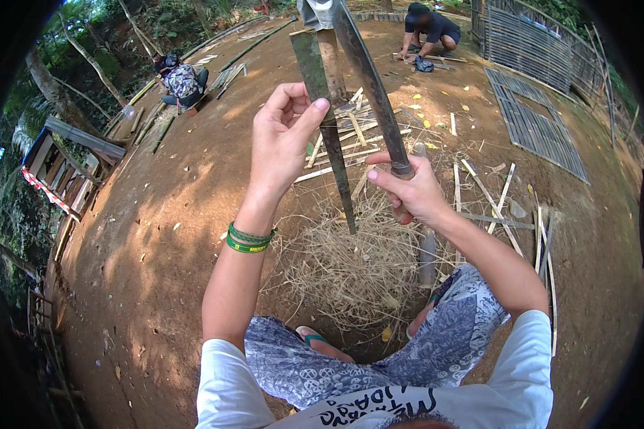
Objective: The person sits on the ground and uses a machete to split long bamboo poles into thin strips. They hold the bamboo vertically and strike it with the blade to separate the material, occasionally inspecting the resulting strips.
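Note:
My left hand point(283, 136) pinches a long green-grey bamboo strip point(329, 107) between thumb and fingers, held up in front of me with its pointed end hanging down. A green band sits on that wrist. My right hand point(408, 189) grips the handle of a long curved machete point(368, 79), whose dark blade rises beside the strip. Below both hands lies a heap of pale bamboo shavings point(350, 264) on the dirt, in front of my knees.
Cut bamboo slats point(350, 136) litter the brown earth ahead. Woven bamboo panels point(537, 129) lie and stand at the right. One person point(429, 28) crouches at the back, another point(182, 82) sits at the far left. Wooden frames point(64, 171) stand at the left edge.

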Available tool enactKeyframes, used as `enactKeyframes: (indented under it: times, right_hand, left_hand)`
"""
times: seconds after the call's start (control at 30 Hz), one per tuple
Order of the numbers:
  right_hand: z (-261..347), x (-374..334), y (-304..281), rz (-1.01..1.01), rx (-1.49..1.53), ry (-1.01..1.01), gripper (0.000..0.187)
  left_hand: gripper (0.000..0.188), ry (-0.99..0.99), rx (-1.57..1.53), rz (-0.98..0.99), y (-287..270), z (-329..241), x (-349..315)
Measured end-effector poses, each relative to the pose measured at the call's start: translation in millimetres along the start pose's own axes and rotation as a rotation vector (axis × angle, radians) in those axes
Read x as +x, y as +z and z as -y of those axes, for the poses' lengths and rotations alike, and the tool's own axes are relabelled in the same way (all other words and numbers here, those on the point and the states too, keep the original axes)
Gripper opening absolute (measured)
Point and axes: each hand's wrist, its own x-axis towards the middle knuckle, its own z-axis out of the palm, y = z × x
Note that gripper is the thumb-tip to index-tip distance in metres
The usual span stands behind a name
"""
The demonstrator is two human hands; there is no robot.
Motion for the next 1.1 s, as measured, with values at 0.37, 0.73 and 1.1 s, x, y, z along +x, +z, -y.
enactKeyframes:
  times: [0.37, 0.73, 1.1]
  right_hand:
    - [6.6, -4.8, 27.8, -0.019, 0.070, 0.007, 0.026]
    - [0.0, 9.6, 9.0, -0.173, 0.063, -0.069, 0.035]
    - [-0.5, 10.0, -32.4, -0.144, -0.878, -0.585, 0.018]
  left_hand:
    - [0.041, -0.041, -0.148, -0.136, 35.8, 19.2, -40.7]
    - [0.029, -0.368, -0.159, -0.081, 68.6, 107.2, -146.5]
    - [0.033, -0.383, -0.095, -0.058, 66.8, 69.6, -98.3]
